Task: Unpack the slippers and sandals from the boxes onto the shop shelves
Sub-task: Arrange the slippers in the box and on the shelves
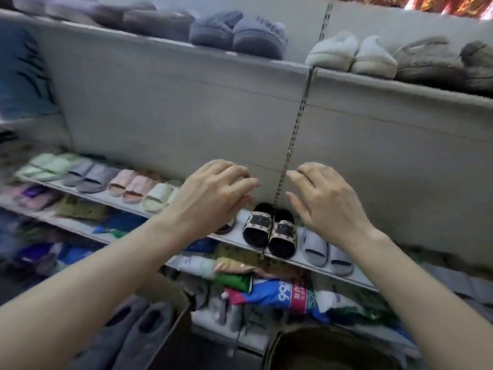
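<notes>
A pair of black slides with beige patterned straps stands on the middle shelf, toes toward me. My left hand hovers above and left of the pair, fingers apart, holding nothing; it partly hides another dark sandal. My right hand hangs just right of the pair, also open and empty. White slides with a dark stripe sit to the right. Green, grey, pink and cream slides line the shelf to the left.
The upper shelf carries fluffy grey, white and brown slippers. Packaged goods fill the lower shelves. Grey plush slippers lie in a box at lower left. A round dark container is at the bottom.
</notes>
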The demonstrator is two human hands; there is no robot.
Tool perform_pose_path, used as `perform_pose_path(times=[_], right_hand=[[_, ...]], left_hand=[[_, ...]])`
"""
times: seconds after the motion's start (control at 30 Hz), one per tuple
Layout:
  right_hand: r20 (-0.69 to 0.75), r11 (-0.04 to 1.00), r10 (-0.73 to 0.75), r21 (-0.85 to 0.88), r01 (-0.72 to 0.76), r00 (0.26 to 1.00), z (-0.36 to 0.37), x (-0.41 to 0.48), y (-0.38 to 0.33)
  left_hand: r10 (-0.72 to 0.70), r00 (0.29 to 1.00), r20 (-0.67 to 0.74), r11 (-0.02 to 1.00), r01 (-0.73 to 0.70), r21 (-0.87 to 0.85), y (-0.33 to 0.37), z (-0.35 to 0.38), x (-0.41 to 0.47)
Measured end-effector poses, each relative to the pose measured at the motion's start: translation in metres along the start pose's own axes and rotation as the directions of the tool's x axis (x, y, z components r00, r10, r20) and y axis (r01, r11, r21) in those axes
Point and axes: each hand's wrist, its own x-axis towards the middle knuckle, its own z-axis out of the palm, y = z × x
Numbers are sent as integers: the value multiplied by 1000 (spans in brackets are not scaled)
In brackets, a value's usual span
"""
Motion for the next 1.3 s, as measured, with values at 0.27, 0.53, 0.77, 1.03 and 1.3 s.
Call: perform_pose_path(times=[0.27, 0.53, 0.77, 1.03, 1.3], right_hand=[[146, 956, -116, 284, 71, 983, 83, -21, -173], [503, 788, -183, 589, -180, 845, 200, -62, -308], [856, 707, -315, 500, -500, 411, 340, -111, -393], [938, 763, -308, 342, -548, 156, 453, -136, -460], [954, 726, -266, 293, -623, 138, 468, -146, -481]], left_hand=[[-311, 916, 254, 944, 328, -28, -52, -18, -196], [-663, 539, 519, 640, 768, 21, -64, 21, -374], [-686, 197, 700, 448, 873, 193, -73, 81, -477], [-563, -30, 826, 426, 846, 321, -110, 183, -553], [-388, -194, 901, 529, 753, 391, -144, 277, -592]])
